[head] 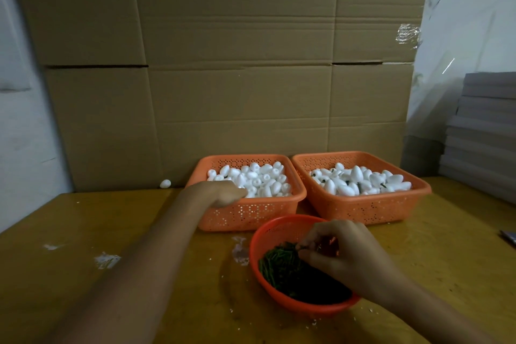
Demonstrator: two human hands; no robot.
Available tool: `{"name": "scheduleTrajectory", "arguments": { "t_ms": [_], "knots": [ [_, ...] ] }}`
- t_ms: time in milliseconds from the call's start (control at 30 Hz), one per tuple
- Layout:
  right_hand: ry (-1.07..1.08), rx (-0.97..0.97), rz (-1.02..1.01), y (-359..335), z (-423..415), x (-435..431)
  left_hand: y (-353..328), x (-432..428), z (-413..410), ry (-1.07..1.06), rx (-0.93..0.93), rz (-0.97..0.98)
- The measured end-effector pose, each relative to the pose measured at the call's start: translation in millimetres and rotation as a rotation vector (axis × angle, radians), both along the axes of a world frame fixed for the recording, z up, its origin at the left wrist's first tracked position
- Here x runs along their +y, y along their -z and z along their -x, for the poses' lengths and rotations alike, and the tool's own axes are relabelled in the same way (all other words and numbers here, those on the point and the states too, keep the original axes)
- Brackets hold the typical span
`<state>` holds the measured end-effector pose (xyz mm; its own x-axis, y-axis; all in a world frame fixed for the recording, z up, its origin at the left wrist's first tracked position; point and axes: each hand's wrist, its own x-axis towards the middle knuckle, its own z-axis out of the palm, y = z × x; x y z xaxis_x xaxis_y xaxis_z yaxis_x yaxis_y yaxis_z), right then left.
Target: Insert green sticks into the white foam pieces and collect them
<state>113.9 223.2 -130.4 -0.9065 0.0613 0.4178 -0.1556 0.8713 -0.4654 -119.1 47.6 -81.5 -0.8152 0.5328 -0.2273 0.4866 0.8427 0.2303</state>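
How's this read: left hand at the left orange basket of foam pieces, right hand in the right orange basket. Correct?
One slip: the right hand is in the round red basket, pinching green sticks, not the right orange basket. The left hand is at the left orange basket, per the head view.

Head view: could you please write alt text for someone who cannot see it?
A person's left hand reaches into the left orange basket of white foam pieces while the right hand pinches green sticks in a round red basket. A second orange basket beside it holds more.
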Motion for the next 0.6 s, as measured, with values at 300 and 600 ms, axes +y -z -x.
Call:
{"name": "scheduleTrajectory", "arguments": {
  "t_ms": [300,600],
  "knots": [
    [-0.005,0.001,0.01,-0.8,-0.5,-0.6,-0.4,0.9,6.1,-0.088,-0.026,-0.171],
    [-0.005,0.011,0.049,-1.8,-0.5,-4.1,17.8,-19.1,-34.4,-0.308,0.545,-1.074]
  ]
}}
